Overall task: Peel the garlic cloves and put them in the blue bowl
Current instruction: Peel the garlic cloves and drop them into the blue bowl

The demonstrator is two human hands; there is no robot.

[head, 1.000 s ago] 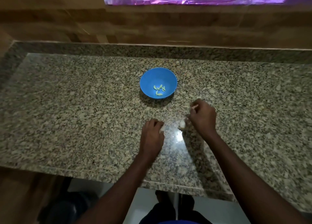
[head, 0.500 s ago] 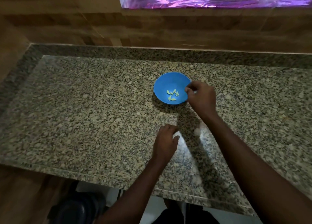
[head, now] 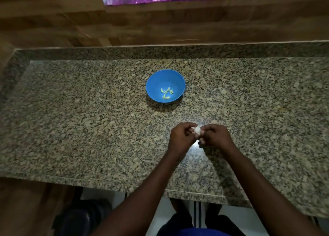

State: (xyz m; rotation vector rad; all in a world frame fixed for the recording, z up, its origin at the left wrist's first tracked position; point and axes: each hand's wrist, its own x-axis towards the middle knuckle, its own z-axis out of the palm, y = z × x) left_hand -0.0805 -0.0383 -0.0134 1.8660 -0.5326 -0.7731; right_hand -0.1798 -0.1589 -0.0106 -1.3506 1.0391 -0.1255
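A blue bowl (head: 165, 79) stands on the granite counter (head: 89, 111) and holds several peeled pale-green garlic cloves (head: 167, 93). Nearer to me, my left hand (head: 180, 137) and my right hand (head: 214, 135) meet over the counter. Between their fingertips they pinch a white piece of garlic (head: 197, 130). Both hands have curled fingers. Most of the garlic is hidden by the fingers.
The counter has a raised granite lip at the back and left, with a wooden wall (head: 124, 22) behind it. Its front edge runs just below my forearms. A bright light glare shows on the counter under my hands.
My right hand came back from the bowl's rim toward me and joined my left hand. Both now hold the white garlic, lifted between the fingertips.
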